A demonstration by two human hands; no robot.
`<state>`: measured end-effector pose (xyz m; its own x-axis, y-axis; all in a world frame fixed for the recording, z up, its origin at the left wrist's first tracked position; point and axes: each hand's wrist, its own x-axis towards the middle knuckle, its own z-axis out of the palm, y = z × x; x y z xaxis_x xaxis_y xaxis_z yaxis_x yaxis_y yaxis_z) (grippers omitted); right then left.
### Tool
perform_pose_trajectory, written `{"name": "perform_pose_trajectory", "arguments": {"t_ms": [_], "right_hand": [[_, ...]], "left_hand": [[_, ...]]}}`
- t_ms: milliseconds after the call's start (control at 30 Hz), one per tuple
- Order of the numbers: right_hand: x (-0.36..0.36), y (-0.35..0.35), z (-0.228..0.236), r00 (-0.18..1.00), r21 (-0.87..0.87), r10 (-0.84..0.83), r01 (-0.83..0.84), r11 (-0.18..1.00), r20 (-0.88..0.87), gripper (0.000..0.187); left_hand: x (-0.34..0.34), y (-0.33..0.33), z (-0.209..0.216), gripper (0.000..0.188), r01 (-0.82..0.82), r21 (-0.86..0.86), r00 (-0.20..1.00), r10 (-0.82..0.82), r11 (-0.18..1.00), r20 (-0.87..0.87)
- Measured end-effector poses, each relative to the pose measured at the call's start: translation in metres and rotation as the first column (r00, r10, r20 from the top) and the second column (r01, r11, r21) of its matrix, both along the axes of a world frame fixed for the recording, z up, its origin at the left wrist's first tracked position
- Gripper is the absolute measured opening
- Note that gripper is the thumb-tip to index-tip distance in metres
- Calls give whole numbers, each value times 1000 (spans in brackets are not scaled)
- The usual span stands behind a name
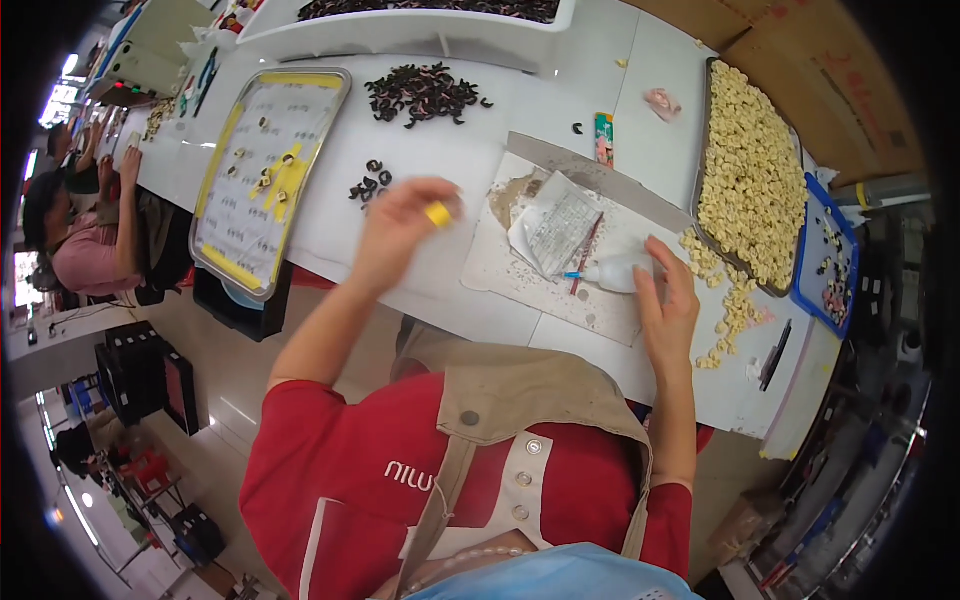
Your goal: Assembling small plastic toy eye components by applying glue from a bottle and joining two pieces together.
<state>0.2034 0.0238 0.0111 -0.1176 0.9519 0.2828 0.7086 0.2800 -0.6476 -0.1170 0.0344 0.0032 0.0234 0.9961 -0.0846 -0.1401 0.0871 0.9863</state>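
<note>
My left hand is raised over the table, its fingers curled together. A bright yellow piece or band shows at its fingertips; blur hides whether it is worn or held, and anything else in the fingers. My right hand has thumb and forefinger around the base of a translucent squeeze bottle, whose thin blue tip points left. Below the bottle lies a stained cardboard sheet with crumpled printed paper and a thin dark red stick. A few black curved pieces lie beyond my left hand.
A larger heap of black pieces lies behind, before a white bin. At left a tray carries a few small pieces. At right stand a tray heaped with cream pieces and a blue tray. Another person sits far left.
</note>
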Motion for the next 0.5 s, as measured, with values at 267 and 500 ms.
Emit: {"name": "perform_pose_trajectory", "arguments": {"t_ms": [267,500], "right_hand": [[5,-15,-7,992,-191,118,-108,976,43,31],[19,-46,-7,842,-396,-257,57,917,-475,30]], "left_hand": [[99,-49,-10,24,444,-276,754,-189,852,629],[114,-51,-10,26,515,-316,691,-169,797,702]]}}
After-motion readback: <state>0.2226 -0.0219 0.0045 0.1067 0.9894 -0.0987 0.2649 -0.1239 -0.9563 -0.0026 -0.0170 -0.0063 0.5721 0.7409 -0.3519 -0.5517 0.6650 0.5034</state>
